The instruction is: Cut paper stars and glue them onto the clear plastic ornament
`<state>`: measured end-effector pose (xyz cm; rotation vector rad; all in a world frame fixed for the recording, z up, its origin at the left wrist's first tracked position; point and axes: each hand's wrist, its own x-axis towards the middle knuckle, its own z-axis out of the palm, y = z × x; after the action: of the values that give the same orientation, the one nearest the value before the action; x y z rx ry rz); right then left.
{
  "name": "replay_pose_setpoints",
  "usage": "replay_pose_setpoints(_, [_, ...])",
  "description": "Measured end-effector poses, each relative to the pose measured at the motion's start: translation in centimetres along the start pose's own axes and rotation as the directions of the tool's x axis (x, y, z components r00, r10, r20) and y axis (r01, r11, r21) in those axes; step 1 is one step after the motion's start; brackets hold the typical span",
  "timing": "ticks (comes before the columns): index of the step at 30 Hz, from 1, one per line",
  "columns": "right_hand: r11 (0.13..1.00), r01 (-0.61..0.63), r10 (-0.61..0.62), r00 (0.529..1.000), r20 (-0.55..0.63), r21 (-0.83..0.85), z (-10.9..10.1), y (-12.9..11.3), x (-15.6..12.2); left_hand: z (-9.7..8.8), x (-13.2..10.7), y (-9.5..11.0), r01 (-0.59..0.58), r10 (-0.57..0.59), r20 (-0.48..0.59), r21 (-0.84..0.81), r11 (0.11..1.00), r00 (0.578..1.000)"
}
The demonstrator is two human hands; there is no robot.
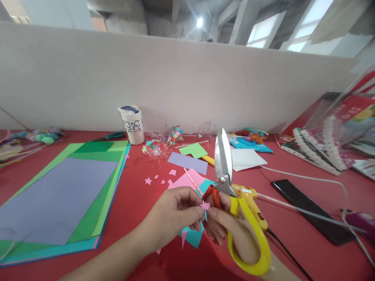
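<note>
So the tiny pink paper star is right in front of you, up off the table between your fingertips. Your left hand has it pinched between thumb and fingers, and your right hand has its thumb tip right up at the other edge. Guessing you're using 2 hands because a piece that small is easy to lose or bend.

That right hand is also wrapped through the handles of the big metal scissors with yellow and red grips. Blades look about closed and point away from you, which I'd say keeps the tips clear of your fingers while they're parked there.

Under your hands you've got pink paper and teal paper, with a pink striped straw across the pink. A loose pink star lies to the left near some scraps, probably just where they landed.

Just right of your scissors is the yellow glue gun, handy for that side. The flat stack of lavender, green and blue sheets sits far left, likely out of your elbow's way, all on the red tabletop.
</note>
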<state>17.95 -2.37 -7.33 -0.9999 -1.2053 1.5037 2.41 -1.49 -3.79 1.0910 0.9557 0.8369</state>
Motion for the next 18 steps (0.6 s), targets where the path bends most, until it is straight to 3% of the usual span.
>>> replay_pose_setpoints(8, [0.991,0.071,-0.072,0.997,-0.010,-0.113,-0.2,0.2,-0.6,0.3,0.2,-0.1,-0.028,0.026,-0.050,-0.034,0.999,0.998])
replay_pose_setpoints(13, [0.933,0.203,-0.175,0.977,0.120,-0.296,-0.7,-0.7,-0.5,-1.4,0.2,1.2,-0.159,0.158,-0.187,0.012,0.987,0.969])
replay_pose_setpoints(18, [0.925,0.155,-0.107,0.982,0.153,-0.346,-0.6,-0.4,-0.1,-3.0,-0.2,2.6,-0.239,0.231,-0.219,-0.007,0.971,0.948])
